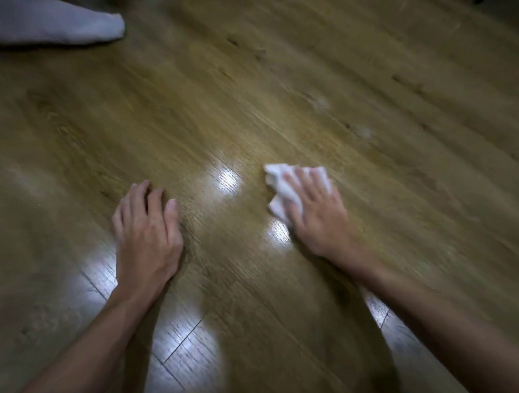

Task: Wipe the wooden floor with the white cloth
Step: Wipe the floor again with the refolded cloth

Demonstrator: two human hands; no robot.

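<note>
We are mid-wipe: our right hand (pixel 313 210) lies flat, fingers spread, pressing the crumpled white cloth (pixel 282 185) onto the wooden floor (pixel 286 79) — pinned under the palm, it seems, not gripped. Our left hand (pixel 147 227) holds nothing, fingers loosely curled, braced on the boards well apart from the cloth. A grey socked foot (pixel 58 21) stands at far left. Next, we judge, the cloth should sweep toward the pale smudges further out (blur hides their detail), with pressure kept even.
</note>
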